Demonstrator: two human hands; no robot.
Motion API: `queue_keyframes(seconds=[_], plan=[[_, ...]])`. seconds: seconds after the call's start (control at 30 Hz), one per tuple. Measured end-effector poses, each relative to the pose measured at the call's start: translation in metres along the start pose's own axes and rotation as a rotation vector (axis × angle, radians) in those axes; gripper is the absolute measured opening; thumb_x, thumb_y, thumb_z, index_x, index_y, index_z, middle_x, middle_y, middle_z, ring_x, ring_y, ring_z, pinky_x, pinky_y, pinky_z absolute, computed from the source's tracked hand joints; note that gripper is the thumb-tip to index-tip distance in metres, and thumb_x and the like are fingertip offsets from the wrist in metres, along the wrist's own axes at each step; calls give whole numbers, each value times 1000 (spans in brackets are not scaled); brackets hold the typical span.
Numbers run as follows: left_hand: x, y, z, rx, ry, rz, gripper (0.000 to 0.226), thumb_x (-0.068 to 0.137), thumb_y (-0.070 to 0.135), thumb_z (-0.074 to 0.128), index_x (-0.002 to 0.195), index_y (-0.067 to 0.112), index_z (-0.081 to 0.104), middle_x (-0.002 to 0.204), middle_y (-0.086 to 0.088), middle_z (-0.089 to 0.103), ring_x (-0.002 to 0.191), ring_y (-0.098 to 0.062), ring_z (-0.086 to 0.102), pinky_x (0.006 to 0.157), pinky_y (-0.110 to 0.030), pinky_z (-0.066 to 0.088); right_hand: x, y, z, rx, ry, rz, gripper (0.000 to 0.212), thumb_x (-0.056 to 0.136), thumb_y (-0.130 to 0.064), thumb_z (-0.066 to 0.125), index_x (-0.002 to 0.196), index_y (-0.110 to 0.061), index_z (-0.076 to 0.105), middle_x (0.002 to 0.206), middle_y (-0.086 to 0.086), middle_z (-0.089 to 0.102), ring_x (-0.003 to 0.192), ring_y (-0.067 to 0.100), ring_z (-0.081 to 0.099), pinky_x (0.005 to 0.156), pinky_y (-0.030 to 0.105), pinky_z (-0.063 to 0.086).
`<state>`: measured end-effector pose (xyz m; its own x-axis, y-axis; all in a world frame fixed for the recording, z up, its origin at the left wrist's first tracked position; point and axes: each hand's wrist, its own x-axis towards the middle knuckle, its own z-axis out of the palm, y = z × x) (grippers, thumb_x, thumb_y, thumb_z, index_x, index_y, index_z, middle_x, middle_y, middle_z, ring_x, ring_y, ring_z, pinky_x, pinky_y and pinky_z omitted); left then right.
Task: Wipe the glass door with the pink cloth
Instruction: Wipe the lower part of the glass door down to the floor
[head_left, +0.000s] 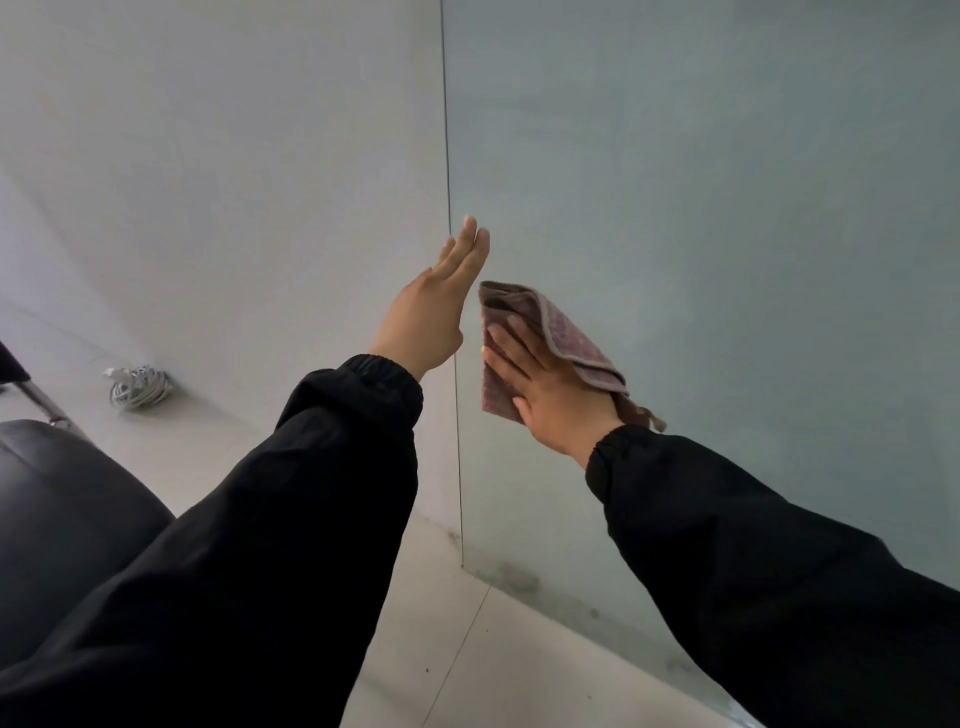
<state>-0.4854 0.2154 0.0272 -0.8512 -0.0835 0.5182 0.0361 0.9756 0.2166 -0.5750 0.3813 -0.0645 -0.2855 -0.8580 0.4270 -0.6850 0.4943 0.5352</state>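
Black, loose sleeves (260, 519) are filling the near view. I am seeing the right hand (545, 387) pressing the folded, nubby pink cloth (569, 338) flat with spread, straight fingers against the smooth grey-blue glass door (727, 208), near its left edge. The left hand (431, 312), fingers straight and together, is probably steadying that edge.

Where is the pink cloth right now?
In the head view, the pink cloth is against the glass door under the right hand, just right of the left hand.
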Motion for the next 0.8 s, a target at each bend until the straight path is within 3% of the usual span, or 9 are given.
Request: queue_keyframes(seconds=[0.07,0.17,0.33,0.47,0.53,0.63,0.8], plan=[[0,0,2,-23,14,3,100,69,-22,36,155,24,11,162,8,-1,148,-17,12,103,-34,42,12,-12,5,-56,-63,-34,67,102,-31,30,153,-14,-10,153,10,-33,141,33,-33,114,44,-23],[-3,-1,8,-18,2,-7,101,70,-19,38,155,26,6,162,10,-5,148,-19,15,101,-33,42,22,-36,12,-252,-94,-17,66,103,-33,21,149,-4,-17,145,23,-37,130,45,-39,104,55,-33],[-29,-7,26,57,-91,-39,98,75,-18,40,155,27,4,161,12,-6,147,-16,18,95,-35,48,22,-50,23,-256,-135,-43,72,103,-36,24,144,3,-20,141,30,-36,123,52,-41,97,62,-36],[-48,0,37,71,-168,-58,93,77,-14,38,155,25,6,162,9,-3,149,-17,10,104,-37,41,1,-47,30,-48,-105,33,72,101,-25,38,152,-12,-12,149,11,-35,124,33,-54,96,45,-43],[-54,7,40,142,-176,-28,92,77,-14,38,155,23,6,163,6,-1,149,-19,7,112,-40,32,-24,-38,36,97,-74,61,73,100,-20,42,153,-20,-8,153,1,-33,130,21,-49,103,37,-38],[-60,26,50,217,-180,56,87,81,-11,40,155,23,8,163,4,-1,149,-22,5,117,-43,24,-80,-12,43,207,-37,57,75,94,-17,54,155,-19,9,160,-3,-20,145,18,-25,118,36,-16],[-63,76,78,353,-120,215,87,83,1,54,154,26,12,163,0,2,148,-31,8,115,-50,25,-152,35,32,258,34,44,76,87,-16,63,152,-18,22,163,-2,-2,149,19,-9,119,40,4]])
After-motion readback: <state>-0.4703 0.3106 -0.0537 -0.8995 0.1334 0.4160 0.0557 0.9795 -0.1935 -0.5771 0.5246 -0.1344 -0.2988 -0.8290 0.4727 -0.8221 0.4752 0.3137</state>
